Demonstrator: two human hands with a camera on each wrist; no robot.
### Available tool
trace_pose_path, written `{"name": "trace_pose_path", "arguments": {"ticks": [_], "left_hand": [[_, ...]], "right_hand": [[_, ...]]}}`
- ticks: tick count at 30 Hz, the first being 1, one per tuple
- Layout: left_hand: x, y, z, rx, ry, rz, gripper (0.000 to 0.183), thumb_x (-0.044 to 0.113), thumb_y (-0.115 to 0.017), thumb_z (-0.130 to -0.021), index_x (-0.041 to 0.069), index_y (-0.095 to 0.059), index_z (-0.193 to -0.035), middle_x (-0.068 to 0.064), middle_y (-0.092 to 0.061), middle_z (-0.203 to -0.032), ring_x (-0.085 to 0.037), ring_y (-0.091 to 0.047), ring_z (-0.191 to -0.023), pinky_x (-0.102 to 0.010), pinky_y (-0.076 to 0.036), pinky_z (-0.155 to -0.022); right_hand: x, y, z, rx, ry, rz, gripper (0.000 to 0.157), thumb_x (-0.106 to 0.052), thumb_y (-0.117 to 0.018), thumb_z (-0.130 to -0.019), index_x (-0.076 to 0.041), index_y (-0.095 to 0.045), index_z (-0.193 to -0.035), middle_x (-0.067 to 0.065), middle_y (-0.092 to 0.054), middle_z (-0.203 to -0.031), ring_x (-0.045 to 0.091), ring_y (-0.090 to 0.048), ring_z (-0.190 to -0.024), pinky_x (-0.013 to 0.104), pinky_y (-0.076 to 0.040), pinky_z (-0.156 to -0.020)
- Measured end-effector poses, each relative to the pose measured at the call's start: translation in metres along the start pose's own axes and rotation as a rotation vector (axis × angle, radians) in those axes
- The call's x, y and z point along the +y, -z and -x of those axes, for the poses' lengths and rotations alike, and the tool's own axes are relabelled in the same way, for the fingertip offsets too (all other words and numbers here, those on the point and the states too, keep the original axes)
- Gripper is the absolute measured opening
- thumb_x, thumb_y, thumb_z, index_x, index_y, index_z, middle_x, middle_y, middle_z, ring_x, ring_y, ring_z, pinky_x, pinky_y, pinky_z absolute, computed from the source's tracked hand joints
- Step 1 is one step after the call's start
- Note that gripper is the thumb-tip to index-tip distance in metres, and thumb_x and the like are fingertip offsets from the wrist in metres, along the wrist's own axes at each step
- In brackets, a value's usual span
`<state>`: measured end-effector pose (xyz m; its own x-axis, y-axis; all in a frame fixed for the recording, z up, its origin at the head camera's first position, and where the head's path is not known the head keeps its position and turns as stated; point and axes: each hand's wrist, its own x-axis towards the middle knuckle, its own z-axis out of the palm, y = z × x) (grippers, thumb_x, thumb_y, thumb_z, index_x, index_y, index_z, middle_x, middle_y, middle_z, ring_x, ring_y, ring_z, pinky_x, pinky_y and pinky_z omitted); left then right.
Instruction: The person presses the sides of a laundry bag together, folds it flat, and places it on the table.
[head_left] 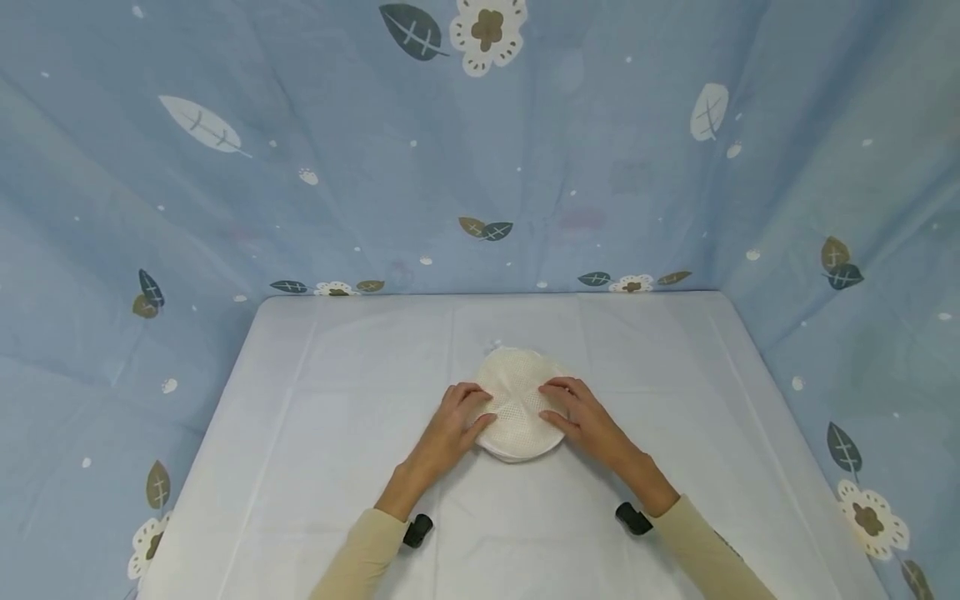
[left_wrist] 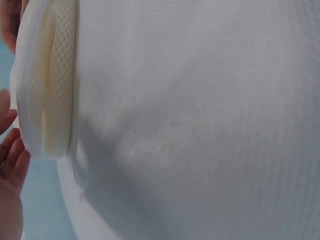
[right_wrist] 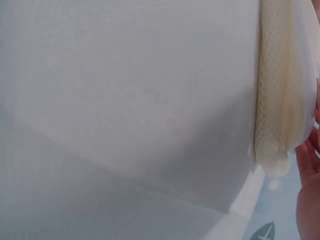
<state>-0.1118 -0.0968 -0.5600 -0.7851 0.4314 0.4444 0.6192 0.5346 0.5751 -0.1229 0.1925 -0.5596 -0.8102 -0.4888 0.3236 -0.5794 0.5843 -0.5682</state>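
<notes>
A round, cream mesh pouch [head_left: 517, 392] with a white rim lies on the white table, roughly at its middle. Seen edge-on in the left wrist view, the pouch [left_wrist: 62, 80] is thick and layered. My left hand [head_left: 448, 427] rests its fingertips and thumb on the left part of the top. From the other side, my right hand [head_left: 588, 422] touches the right part in the same way, thumb nearer me. Fingers and thumb stand apart on both hands. In the right wrist view, fingers [right_wrist: 307, 160] meet the rim of the pouch [right_wrist: 275, 95].
The white-covered table [head_left: 337, 358] reaches back to a blue curtain [head_left: 375, 183] with leaf and flower prints, which also hangs at both sides. Black wrist cameras sit by the left [head_left: 417, 530] and right [head_left: 633, 518] forearms.
</notes>
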Motion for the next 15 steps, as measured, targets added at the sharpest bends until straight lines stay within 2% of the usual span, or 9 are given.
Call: {"name": "trace_pose_path", "arguments": {"ticks": [3,6,10,15], "left_hand": [[0.001,0.003,-0.001,0.068,-0.022,-0.042,0.02,0.007,-0.074,-0.096,0.003,-0.071,-0.115,-0.008,-0.062,-0.115,-0.022,-0.057,-0.105,-0.033,-0.054,-0.086],[0.001,0.005,-0.003,0.138,-0.044,-0.095,0.013,0.002,-0.075,-0.093,0.003,-0.072,-0.105,-0.007,-0.064,-0.104,-0.021,-0.06,-0.095,-0.031,-0.054,-0.078],[-0.001,0.01,-0.006,0.206,-0.065,-0.128,0.009,-0.002,-0.076,-0.09,0.002,-0.071,-0.096,-0.008,-0.064,-0.093,-0.021,-0.06,-0.084,-0.03,-0.052,-0.07],[-0.004,0.019,-0.007,0.237,-0.061,-0.153,0.011,-0.007,-0.075,-0.086,0.001,-0.069,-0.092,-0.008,-0.064,-0.089,-0.023,-0.061,-0.082,-0.033,-0.052,-0.07]], "right_hand": [[0.0,0.004,-0.001,0.069,0.049,-0.03,0.038,-0.007,-0.079,-0.091,-0.004,-0.067,-0.127,0.009,-0.058,-0.131,0.024,-0.054,-0.124,0.022,-0.045,-0.104],[0.002,0.006,-0.002,0.152,0.123,-0.016,0.033,0.002,-0.08,-0.086,-0.003,-0.069,-0.117,0.01,-0.061,-0.123,0.025,-0.058,-0.117,0.016,-0.043,-0.103],[0.004,0.013,-0.004,0.23,0.192,0.052,0.028,0.009,-0.08,-0.083,-0.003,-0.069,-0.104,0.009,-0.063,-0.111,0.023,-0.061,-0.106,0.018,-0.047,-0.096],[0.008,0.022,-0.002,0.228,0.183,0.116,0.023,0.007,-0.079,-0.085,-0.004,-0.069,-0.103,0.006,-0.063,-0.108,0.021,-0.061,-0.102,0.021,-0.048,-0.09]]}}
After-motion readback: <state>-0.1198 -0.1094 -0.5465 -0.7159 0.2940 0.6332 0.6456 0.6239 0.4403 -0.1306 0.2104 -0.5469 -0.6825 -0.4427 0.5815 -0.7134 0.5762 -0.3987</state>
